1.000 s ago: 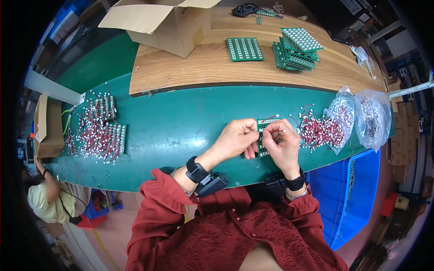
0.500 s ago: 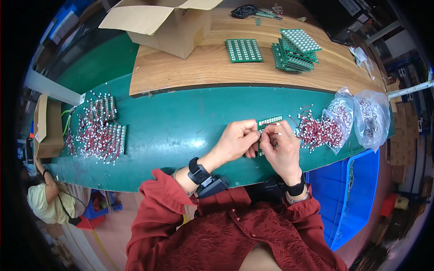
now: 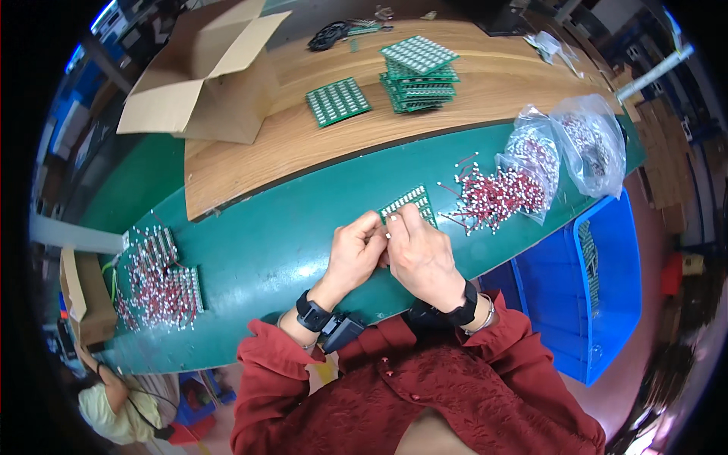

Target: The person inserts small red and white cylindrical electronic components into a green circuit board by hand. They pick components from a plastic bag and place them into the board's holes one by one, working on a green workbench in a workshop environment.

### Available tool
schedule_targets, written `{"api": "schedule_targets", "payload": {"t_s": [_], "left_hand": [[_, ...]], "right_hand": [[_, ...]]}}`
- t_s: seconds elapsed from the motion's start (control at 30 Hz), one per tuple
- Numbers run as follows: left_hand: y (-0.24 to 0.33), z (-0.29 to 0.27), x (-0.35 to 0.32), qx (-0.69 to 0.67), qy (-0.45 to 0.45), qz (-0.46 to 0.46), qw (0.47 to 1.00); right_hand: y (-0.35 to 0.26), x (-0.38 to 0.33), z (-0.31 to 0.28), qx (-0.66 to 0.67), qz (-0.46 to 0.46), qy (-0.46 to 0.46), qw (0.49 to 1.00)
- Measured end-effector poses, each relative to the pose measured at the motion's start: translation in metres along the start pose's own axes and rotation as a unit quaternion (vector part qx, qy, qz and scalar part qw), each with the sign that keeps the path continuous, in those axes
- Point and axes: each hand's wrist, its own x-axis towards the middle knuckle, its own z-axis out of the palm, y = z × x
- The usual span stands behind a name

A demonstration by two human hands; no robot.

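A green circuit board [image 3: 415, 199] with rows of white sockets lies in front of me, partly hidden under my hands. My left hand [image 3: 353, 252] is closed at the board's left edge, thumb and fingertips pinched together. Right beside it, my right hand [image 3: 422, 254] covers the lower part of the board. Its fingers are pressed together around a short wire lead [image 3: 393, 218] whose small white plugs show between the hands. The fingertips nearly touch; the exact contact with the board is hidden. A heap of red and black leads with white plugs [image 3: 493, 196] lies to the right.
Clear plastic bags of leads [image 3: 588, 148] lie beyond the heap. Stacked boards [image 3: 421, 76], a single board [image 3: 337, 101] and an open carton [image 3: 227, 106] stand on the wooden top. Wired boards [image 3: 163, 284] lie left, near another person [image 3: 117, 406]. A blue bin [image 3: 561, 296] is at right.
The whole view has tilted and shifted. My right hand has turned over the board, its back now toward me, and the lead's plugs have moved close to my left fingertips.
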Motion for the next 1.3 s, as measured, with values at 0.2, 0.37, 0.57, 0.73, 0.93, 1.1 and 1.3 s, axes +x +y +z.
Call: {"api": "schedule_targets", "payload": {"t_s": [0.2, 0.37, 0.57, 0.73, 0.93, 1.1, 1.3], "left_hand": [[0.004, 0.005, 0.000, -0.100, -0.021, -0.066, 0.993], [0.002, 0.009, -0.001, -0.054, -0.009, -0.050, 0.997], [0.000, 0.006, -0.003, -0.046, 0.001, -0.079, 0.996], [0.001, 0.004, -0.002, -0.048, -0.011, -0.078, 0.996], [0.001, 0.005, -0.001, -0.048, -0.014, -0.089, 0.995], [0.000, 0.005, -0.001, -0.053, -0.015, -0.084, 0.995], [-0.002, 0.005, -0.001, -0.064, -0.014, -0.088, 0.994]], "right_hand": [[0.015, 0.002, -0.002, 0.134, 0.037, 0.095, 0.986], [0.019, -0.017, -0.007, 0.153, 0.055, 0.112, 0.980], [0.070, -0.072, -0.039, 0.104, 0.255, 0.068, 0.959], [0.069, -0.071, -0.034, 0.040, 0.252, 0.039, 0.966], [0.071, -0.062, -0.028, -0.028, 0.256, 0.022, 0.966], [0.072, -0.061, -0.035, -0.080, 0.267, -0.033, 0.960], [0.099, -0.043, -0.047, 0.214, 0.335, 0.013, 0.918]]}}
